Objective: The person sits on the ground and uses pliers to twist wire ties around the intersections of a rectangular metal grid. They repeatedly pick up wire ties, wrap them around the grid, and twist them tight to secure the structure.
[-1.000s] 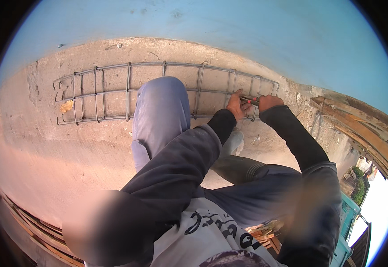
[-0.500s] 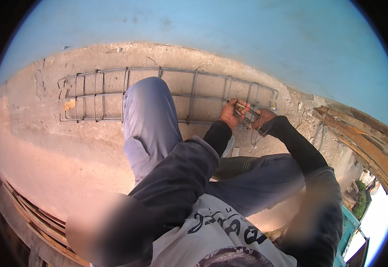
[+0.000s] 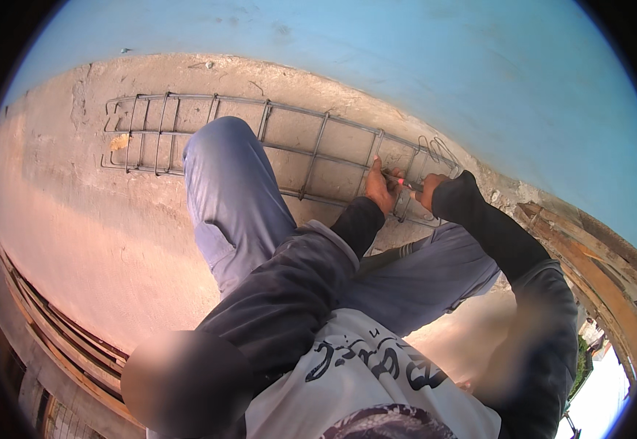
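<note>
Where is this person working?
Probably outdoors on a building site: a steel bar cage lies on a rough concrete floor beside a blue wall, with wooden planks along the edge.

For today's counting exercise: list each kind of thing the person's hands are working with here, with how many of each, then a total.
Rebar cage: 1
Red-handled tool: 1
Hands, left and right: 2
Total: 4
</note>
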Demonstrator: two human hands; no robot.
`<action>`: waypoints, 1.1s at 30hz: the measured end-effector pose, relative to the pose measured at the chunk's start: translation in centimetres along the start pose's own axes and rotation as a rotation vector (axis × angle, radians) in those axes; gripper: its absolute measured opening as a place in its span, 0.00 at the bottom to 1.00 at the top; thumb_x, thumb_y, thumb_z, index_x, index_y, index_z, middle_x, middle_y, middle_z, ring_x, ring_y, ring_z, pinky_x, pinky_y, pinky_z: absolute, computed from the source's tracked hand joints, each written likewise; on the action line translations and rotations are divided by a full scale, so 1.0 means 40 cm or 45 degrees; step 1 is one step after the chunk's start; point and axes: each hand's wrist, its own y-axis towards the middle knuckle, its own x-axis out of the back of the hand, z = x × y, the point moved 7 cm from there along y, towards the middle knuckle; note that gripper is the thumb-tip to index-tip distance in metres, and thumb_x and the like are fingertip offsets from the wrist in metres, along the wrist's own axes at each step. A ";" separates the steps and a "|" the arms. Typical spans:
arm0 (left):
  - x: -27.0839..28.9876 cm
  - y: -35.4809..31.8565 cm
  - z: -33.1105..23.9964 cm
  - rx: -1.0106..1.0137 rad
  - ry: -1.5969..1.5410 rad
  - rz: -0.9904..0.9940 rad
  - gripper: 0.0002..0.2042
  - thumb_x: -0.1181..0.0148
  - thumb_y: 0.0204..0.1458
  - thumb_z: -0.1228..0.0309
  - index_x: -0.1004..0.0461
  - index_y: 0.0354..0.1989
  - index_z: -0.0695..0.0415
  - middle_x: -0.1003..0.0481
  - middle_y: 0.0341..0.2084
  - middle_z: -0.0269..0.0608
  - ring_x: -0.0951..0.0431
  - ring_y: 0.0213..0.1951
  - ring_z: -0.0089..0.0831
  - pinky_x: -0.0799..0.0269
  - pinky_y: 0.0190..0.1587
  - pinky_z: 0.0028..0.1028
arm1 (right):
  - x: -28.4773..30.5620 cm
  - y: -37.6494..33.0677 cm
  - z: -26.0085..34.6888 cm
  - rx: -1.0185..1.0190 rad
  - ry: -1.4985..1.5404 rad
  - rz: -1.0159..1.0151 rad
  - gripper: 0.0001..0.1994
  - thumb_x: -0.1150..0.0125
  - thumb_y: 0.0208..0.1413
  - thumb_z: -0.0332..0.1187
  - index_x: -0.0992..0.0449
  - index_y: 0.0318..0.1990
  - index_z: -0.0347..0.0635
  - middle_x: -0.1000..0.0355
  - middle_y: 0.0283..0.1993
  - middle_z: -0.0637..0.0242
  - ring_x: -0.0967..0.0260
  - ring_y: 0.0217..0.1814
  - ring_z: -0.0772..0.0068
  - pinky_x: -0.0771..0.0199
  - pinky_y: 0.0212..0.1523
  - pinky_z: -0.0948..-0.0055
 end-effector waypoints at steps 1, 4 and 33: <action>-0.008 -0.016 0.001 -0.064 0.032 0.001 0.17 0.55 0.67 0.54 0.32 0.41 0.57 0.26 0.31 0.41 0.25 0.28 0.34 0.28 0.40 0.34 | -0.028 0.015 -0.008 0.020 0.285 0.167 0.19 0.54 0.65 0.46 0.26 0.45 0.37 0.26 0.32 0.63 0.26 0.31 0.65 0.27 0.34 0.67; -0.064 -0.081 0.020 -0.128 -0.007 0.073 0.18 0.54 0.66 0.54 0.33 0.43 0.59 0.25 0.33 0.42 0.23 0.33 0.34 0.24 0.40 0.32 | -0.185 0.068 -0.060 -0.195 1.795 0.803 0.25 0.53 0.66 0.56 0.25 0.37 0.40 0.31 0.25 0.66 0.33 0.22 0.66 0.32 0.26 0.66; 0.008 -0.104 -0.121 -0.208 1.402 -0.034 0.22 0.49 0.64 0.56 0.25 0.34 0.68 0.22 0.23 0.46 0.32 0.15 0.28 0.39 0.17 0.30 | -0.196 0.117 -0.195 -0.105 1.079 0.383 0.19 0.43 0.60 0.32 0.29 0.53 0.24 0.20 0.36 0.51 0.20 0.31 0.63 0.19 0.34 0.66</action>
